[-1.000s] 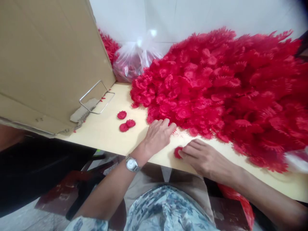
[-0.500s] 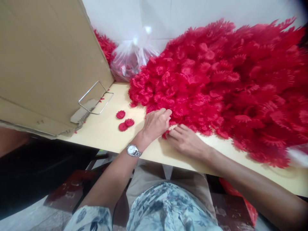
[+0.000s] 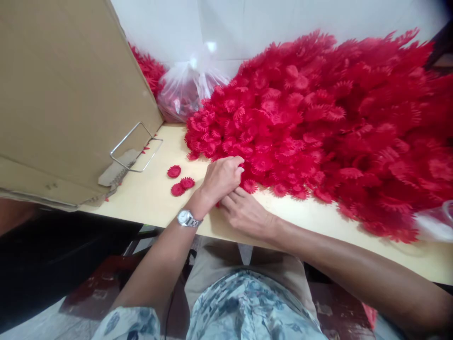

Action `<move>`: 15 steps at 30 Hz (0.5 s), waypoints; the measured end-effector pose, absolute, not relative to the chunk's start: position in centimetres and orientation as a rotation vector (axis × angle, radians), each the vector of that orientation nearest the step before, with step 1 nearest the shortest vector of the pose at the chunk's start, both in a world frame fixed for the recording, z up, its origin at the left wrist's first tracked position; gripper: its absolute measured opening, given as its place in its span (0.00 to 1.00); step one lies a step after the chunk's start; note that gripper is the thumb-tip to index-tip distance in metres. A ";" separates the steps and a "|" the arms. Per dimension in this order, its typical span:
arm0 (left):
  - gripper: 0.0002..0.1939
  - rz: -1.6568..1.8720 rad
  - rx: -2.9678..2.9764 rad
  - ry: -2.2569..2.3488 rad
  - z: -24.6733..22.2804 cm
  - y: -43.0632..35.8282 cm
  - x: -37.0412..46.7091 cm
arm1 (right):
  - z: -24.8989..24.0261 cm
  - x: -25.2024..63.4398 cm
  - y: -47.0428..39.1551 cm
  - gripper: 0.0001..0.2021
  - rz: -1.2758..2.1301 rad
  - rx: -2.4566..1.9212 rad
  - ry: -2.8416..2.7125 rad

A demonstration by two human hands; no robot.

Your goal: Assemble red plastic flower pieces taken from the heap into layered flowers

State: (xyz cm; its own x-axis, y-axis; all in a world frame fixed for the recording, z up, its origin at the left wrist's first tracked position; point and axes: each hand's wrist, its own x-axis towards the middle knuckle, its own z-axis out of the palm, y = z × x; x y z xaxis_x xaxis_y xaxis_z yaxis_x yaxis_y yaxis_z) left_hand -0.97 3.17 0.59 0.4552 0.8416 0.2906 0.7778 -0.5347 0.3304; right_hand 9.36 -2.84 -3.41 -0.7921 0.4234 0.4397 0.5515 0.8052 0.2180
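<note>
My left hand (image 3: 222, 177), with a watch (image 3: 184, 217) on its wrist, is closed with curled fingers at the near edge of a big heap of red fringed flower pieces (image 3: 265, 141). What its fingers hold, if anything, is hidden. My right hand (image 3: 247, 213) is tucked against and partly beneath the left one, fingers bent together. A bit of red, seemingly a flower piece (image 3: 217, 204), peeks out at its fingertips. To the left of my hands, three loose round red flower pieces (image 3: 174, 171) lie on the pale table (image 3: 152, 198).
A large cardboard box (image 3: 71, 94) stands on the left, with a bent wire frame (image 3: 136, 147) by its torn lower corner. Behind, a tied clear plastic bag (image 3: 184, 92) rests against the wall. More plastic (image 3: 433, 222) lies at the right.
My right hand has moved left, bringing the bit of red along, and now meets the left hand. The left hand stays curled in nearly the same place; the view has shifted slightly.
</note>
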 end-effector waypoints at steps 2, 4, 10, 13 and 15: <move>0.10 0.674 2.493 1.389 0.6 3.4 -1.1 | -3.3 10.7 -2.2 0.12 -0.505 -0.822 -2.592; 0.11 0.701 2.435 1.341 0.6 3.5 -1.3 | -2.8 12.1 -2.4 0.13 -0.519 -0.871 -2.573; 0.13 0.695 2.354 1.294 0.4 2.5 -1.6 | -1.2 14.3 -5.6 0.12 -0.377 -0.851 -2.602; 0.16 0.715 2.345 1.304 0.4 1.5 -1.7 | -1.4 14.6 -6.0 0.13 -0.345 -0.873 -2.597; 0.17 0.714 2.374 1.309 0.4 0.8 -1.7 | -1.4 15.1 -5.9 0.12 -0.309 -0.949 -2.528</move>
State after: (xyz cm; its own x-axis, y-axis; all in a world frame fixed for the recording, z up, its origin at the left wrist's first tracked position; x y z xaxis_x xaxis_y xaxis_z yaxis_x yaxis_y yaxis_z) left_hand -1.74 0.76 0.45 0.4501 0.8529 0.2643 0.6837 -0.5196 0.5124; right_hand 15.06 -5.91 -1.36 -0.6787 0.5740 0.4581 0.6674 0.7424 0.0585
